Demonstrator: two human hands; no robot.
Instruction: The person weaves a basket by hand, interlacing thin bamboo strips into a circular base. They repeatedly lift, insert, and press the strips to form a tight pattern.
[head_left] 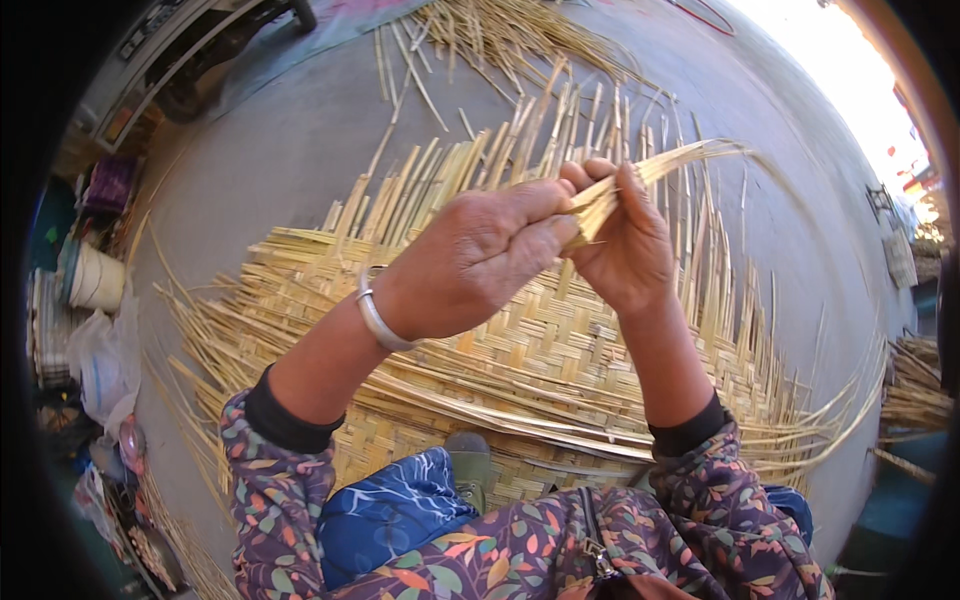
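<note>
Above a half-woven mat (560, 325) of flat, pale yellow strips, both of my hands meet on a small bundle of split reed strips (670, 163). My left hand (480, 250), with a silver bangle at the wrist, pinches the bundle's folded near end between thumb and fingers. My right hand (630, 235) is curled round the same bundle just beyond, its thumb up along the side. The strips' thin ends arch away to the right. Unwoven stalk ends stick out along the mat's far edge. Loose strips lie across the mat below my forearms.
More reed stalks (510, 35) lie in a heap on the grey floor (270, 150) at the far side. On the left stand a white tub (97, 278) and a clear plastic bag (108, 370). A wheeled vehicle (190, 60) is at the far left. My shoe (468, 468) rests on the mat.
</note>
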